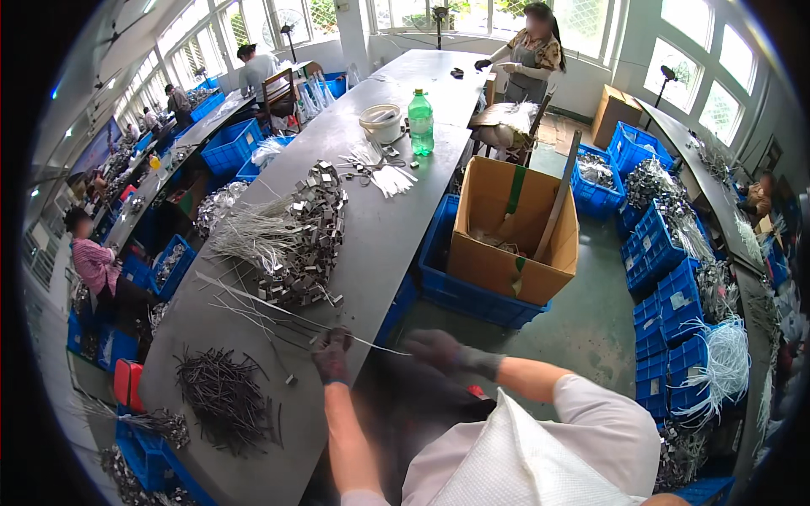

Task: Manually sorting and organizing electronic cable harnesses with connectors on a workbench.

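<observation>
My left hand (332,357), in a dark glove, is at the table's edge with its fingers closed on a thin pale strip (253,297). The strip slants across the table, passes through that hand and runs out past the edge. Its far end reaches my right hand (432,347), also gloved, which is off the table and smeared by motion, so its fingers cannot be read. Beyond the left hand lies a heap of silvery wires with small metal pieces (308,232) at their ends. Nearer, to the left, is a pile of short black sticks or tubes (221,395).
Farther along the grey table (371,244) stand a green bottle (420,125) and a white tub (381,125), beside white strips (384,173). A cardboard box (477,215) sits in a blue crate right of the table. Stacked blue crates (654,244) line the right. Several other people work around the room.
</observation>
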The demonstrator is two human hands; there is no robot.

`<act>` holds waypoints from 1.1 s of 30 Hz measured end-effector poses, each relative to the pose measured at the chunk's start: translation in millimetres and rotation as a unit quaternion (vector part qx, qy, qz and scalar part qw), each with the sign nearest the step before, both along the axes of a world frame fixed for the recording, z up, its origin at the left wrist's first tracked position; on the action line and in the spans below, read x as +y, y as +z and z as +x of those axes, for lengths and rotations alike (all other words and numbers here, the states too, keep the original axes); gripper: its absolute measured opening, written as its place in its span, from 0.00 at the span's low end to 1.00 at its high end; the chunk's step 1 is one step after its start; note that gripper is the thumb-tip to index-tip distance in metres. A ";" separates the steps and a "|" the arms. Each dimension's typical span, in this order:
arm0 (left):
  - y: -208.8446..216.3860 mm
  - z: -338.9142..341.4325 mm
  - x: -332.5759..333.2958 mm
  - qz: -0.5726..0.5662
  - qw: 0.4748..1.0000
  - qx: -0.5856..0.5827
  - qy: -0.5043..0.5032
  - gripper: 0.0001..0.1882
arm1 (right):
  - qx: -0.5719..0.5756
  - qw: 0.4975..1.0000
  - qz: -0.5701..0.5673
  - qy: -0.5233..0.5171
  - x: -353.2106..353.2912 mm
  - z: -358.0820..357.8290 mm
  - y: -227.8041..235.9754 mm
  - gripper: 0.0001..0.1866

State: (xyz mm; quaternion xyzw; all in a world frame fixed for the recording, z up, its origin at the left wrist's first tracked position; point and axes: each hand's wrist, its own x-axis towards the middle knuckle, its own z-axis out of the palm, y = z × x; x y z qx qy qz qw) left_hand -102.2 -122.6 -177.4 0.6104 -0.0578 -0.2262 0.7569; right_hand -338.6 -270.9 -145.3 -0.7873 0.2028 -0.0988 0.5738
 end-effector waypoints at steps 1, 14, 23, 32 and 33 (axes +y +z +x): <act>-1.8 -17.2 -1.3 -0.009 1.000 -0.002 -0.027 0.09 | -0.055 0.996 0.061 -0.040 7.8 30.4 -5.6 0.21; 10.8 -14.9 51.6 0.162 0.978 -0.133 0.003 0.19 | -0.038 0.941 -0.290 0.171 47.9 188.3 -78.3 0.36; -40.1 70.1 149.6 0.382 0.892 -0.197 0.137 0.21 | 0.072 0.939 -0.321 -0.101 -10.5 235.5 -48.7 0.35; -79.4 53.6 304.8 0.712 0.657 -0.153 0.195 0.19 | 0.058 0.949 -0.310 0.014 -58.6 275.4 -99.6 0.25; -78.8 61.1 303.4 0.707 0.681 -0.134 0.138 0.19 | 0.055 0.994 -0.078 -0.050 -61.9 271.3 -98.7 0.22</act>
